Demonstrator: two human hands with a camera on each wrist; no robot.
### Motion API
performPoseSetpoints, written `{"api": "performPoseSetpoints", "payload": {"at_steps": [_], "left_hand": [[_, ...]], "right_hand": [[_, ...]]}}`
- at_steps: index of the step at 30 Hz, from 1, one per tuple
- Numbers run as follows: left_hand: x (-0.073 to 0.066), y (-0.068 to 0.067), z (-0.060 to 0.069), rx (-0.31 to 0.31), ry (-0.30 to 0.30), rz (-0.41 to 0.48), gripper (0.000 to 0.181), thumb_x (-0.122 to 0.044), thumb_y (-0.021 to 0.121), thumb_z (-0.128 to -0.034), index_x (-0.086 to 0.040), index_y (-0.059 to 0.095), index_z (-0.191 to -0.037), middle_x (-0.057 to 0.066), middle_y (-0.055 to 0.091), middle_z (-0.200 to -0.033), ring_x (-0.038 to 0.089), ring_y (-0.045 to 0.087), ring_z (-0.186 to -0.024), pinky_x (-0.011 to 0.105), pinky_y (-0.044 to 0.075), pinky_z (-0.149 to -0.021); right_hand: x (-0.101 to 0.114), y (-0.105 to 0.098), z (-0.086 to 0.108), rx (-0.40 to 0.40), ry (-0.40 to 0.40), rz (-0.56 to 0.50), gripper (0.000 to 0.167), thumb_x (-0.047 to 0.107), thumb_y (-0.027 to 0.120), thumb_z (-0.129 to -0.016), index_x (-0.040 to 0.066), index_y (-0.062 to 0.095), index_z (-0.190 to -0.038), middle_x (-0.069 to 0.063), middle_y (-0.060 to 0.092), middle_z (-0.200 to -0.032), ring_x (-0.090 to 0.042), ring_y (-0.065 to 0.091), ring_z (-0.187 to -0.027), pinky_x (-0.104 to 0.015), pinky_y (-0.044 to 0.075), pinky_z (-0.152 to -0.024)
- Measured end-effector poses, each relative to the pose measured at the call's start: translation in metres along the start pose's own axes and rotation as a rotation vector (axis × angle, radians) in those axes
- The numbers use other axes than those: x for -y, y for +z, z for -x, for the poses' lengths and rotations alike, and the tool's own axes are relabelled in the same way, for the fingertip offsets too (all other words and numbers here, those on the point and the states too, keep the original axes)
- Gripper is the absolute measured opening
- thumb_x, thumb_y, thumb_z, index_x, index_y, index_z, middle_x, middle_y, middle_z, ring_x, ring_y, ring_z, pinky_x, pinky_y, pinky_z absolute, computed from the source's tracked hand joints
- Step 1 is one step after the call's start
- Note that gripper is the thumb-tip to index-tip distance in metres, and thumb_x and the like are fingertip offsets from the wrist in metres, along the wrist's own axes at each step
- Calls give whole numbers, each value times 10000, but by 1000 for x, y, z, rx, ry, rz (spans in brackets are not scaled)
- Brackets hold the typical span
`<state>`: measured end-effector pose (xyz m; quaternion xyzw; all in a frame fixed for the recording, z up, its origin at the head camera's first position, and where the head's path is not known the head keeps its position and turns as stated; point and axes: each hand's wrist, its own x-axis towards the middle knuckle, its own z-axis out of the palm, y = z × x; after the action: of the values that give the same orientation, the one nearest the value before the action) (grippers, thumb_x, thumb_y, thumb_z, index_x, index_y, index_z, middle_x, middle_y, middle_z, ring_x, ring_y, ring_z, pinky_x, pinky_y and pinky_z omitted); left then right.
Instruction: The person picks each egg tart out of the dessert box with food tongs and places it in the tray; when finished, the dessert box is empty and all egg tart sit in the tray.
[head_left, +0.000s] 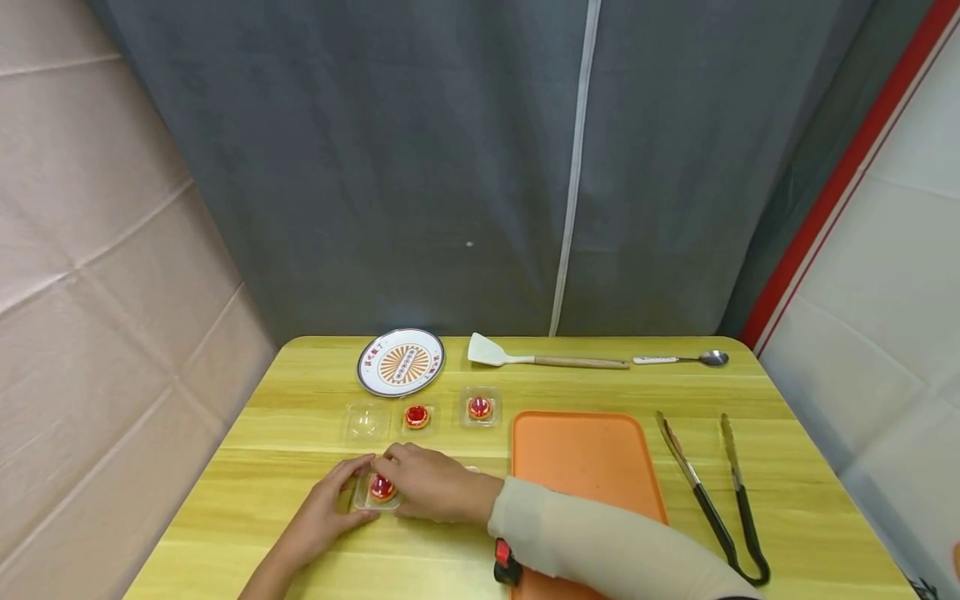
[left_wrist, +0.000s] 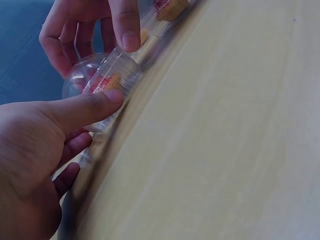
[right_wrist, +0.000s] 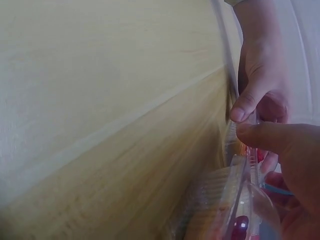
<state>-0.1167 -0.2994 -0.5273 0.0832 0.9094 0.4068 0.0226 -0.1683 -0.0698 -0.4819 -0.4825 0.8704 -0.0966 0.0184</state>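
At nine o'clock from the orange tray, low on the worktop, a clear tart box sits between the two hands with a red-topped tart inside. From the left hand the box lies at two o'clock, and from the right hand at nine o'clock, so the hands face each other across it. That opposed placing is, I judge, the relation that matters most. Both hands touch the box, so neither is clearly nearer. The left wrist view shows the left thumb pressed on the near side with fingers beyond it, gripping; the right hand pinches the box edge between thumb and fingers. The box looks roughly square and the tart round, giving no clear long axis to line up. Whether its lid is sealed or parted I cannot tell. Another plastic box, blurred in the right wrist view, is close to the right hand. From the gripped box, a clear plastic piece lies near twelve o'clock, a second tart at one and a third tart at two. The right sleeve crosses over the tray.
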Motion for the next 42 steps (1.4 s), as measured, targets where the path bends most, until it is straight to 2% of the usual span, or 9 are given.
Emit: {"api": "performPoseSetpoints", "payload": {"at_steps": [10, 19, 29, 42], "left_hand": [[1, 3, -1, -20, 7, -21, 816, -163, 929, -744, -171, 546, -1464, -44, 608, -1383, 203, 553, -1294, 457, 480, -1111], [1, 3, -2, -16, -15, -12, 805, -163, 931, -745, -179, 547, -1453, -27, 610, -1383, 207, 548, -1293, 449, 496, -1090], [1, 3, -4, 3, -15, -4, 807, -163, 928, -752, -163, 527, -1452, 3, 602, -1397, 237, 540, -1312, 497, 475, -1106], [2, 1, -7, 3, 23, -37, 821, -189, 938, -737, -191, 521, -1444, -19, 618, -1371, 251, 547, -1309, 547, 431, -1120]], "right_hand": [[-1, 3, -1, -16, -64, 78, 641, 384, 779, -911, 188, 494, -1450, 38, 590, -1270, -78, 590, -1088, -203, 538, -924], [0, 1, 0, -10, -70, 76, 570, 397, 772, -919, 195, 521, -1390, 39, 597, -1258, -79, 595, -1070, -209, 547, -894], [0, 1, 0, -8, -83, 107, 564, 363, 778, -908, 189, 532, -1384, 39, 590, -1252, -83, 590, -1070, -204, 542, -901], [3, 2, 0, 7, -32, 106, 620, 409, 798, -898, 235, 493, -1408, 42, 539, -1354, -87, 562, -1147, -184, 530, -917]]}}
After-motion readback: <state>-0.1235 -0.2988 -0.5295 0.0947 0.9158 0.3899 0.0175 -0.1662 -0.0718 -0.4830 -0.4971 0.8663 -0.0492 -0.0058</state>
